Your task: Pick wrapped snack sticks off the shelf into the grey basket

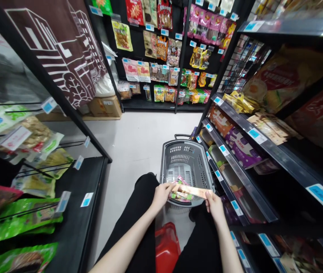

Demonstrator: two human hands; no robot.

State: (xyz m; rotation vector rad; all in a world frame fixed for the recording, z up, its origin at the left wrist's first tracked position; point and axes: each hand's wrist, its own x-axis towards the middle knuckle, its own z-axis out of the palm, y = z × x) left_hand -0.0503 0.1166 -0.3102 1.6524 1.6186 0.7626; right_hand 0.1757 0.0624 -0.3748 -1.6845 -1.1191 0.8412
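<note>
A long, narrow tan snack packet (193, 190) is stretched between my two hands, above the near end of a grey shopping basket (204, 167). My left hand (163, 194) pinches its left end, and my right hand (213, 203) grips its right end with closed fingers. Beneath the packet, several small pink and green packets (180, 196) lie at the near end of the basket. The packet and my left hand partly hide them. The basket stands on the floor in front of my knees, its handle at the far end.
Close on the right is a shelf rack (235, 178) with boxes and packets. Bagged snacks hang on the left rack (93, 212) and on the far wall display (175, 76). Below me, between my legs, is a red plastic object (167, 246). A cardboard box (104, 107) sits at the back left.
</note>
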